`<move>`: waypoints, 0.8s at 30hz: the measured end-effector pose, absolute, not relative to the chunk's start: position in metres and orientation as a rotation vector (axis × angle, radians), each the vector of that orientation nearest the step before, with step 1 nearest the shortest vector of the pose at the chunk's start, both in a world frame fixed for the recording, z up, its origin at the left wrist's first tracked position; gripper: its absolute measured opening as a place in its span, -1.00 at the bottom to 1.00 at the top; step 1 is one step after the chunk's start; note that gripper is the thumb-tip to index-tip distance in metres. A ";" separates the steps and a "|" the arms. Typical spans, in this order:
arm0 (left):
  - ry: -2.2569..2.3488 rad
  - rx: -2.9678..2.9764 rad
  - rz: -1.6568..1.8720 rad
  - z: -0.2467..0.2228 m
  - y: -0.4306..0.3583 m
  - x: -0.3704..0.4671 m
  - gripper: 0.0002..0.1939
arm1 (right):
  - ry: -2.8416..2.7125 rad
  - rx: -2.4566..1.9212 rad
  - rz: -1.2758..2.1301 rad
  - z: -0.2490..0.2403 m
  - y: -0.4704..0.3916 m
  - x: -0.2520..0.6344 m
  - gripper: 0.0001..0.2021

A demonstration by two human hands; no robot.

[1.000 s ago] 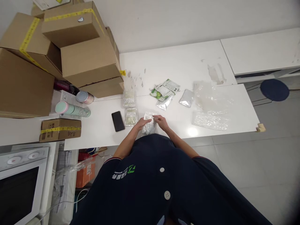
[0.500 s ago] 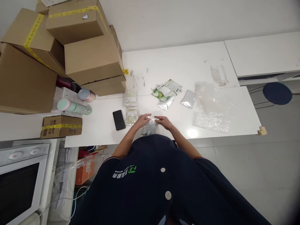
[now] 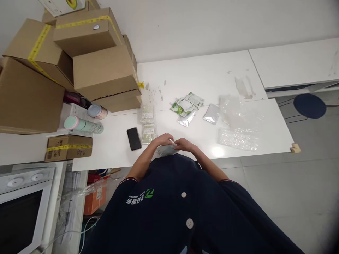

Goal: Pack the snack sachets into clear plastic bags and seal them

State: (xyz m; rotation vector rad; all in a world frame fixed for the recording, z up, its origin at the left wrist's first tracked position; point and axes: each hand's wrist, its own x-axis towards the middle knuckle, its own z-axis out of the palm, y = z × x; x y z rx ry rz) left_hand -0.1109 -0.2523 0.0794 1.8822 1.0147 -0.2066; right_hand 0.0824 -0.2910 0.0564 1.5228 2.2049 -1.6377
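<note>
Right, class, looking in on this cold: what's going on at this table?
A person in a dark shirt has the left hand and right hand together on a clear plastic packet at the table's near edge, fingers at its upper end. To the left lie two other packets and a phone. Farther back are green-and-white pouches, with a silver pouch and clear plastic bags to the right.

Lost the near end of the packet (image 3: pixel 165 151) behind the shirt (image 3: pixel 169 204)! Saw the microwave (image 3: pixel 25 204) chopped by the left edge, the white box (image 3: pixel 59 6) by the top; couldn't read the pouches' (image 3: pixel 186 104) tiny print.
</note>
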 end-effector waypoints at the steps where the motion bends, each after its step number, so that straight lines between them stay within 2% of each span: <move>1: 0.995 1.910 -0.239 0.082 -0.249 -0.107 -0.76 | 2.175 1.551 -1.709 0.056 -0.292 0.083 -0.76; 3: 1.011 1.969 -0.227 0.087 -0.243 -0.100 -0.73 | 2.066 1.620 -1.970 0.052 -0.293 0.087 -0.71; 5: 1.132 2.056 -0.061 0.091 -0.240 -0.093 -0.64 | 1.872 1.712 -2.316 0.046 -0.291 0.090 -0.66; 8: 1.440 2.144 0.402 0.094 -0.244 -0.088 -0.58 | 1.508 2.024 -2.723 0.037 -0.280 0.089 -0.60; 11: 1.642 2.032 0.800 0.090 -0.257 -0.095 -0.64 | 1.124 2.430 -2.941 0.030 -0.254 0.074 -0.54; 14: 1.666 1.883 0.879 0.081 -0.279 -0.113 -0.68 | 0.847 2.631 -3.014 0.027 -0.216 0.045 -0.52; 17: 1.697 1.780 0.835 0.070 -0.306 -0.135 -0.70 | 0.632 2.687 -2.949 0.026 -0.180 0.006 -0.55; 24: 1.874 1.467 0.779 0.047 -0.357 -0.177 -0.66 | 0.418 2.625 -2.785 0.015 -0.139 -0.064 -0.77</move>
